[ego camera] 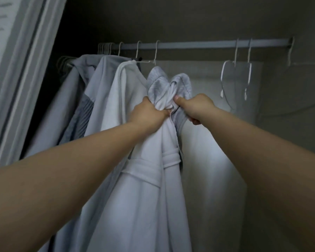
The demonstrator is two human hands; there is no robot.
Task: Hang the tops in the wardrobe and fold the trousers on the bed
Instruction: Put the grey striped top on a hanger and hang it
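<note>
Left hand (149,113) | right hand (195,108) | both gripping bunched top (168,91) between them

You are looking at soft matt cloth all along the rail (198,44), itself smooth with a dull painted-looking finish. Below it, your left hand (149,113) and right hand (195,108) are gripping a white top (144,188) of thick, fleecy-looking fabric, its ribbed collar (168,84) showing fine knit lines. Left of that under the rail, a white garment (124,91) is showing smooth plain cloth, and a grey pleated garment (84,115) is showing narrow pressed ridges. Towards the rail's right end, thin white hangers (235,73) are looking smooth, probably coated wire or plastic. Behind the rail, the back wall (189,19) is looking flat and matt.
</note>
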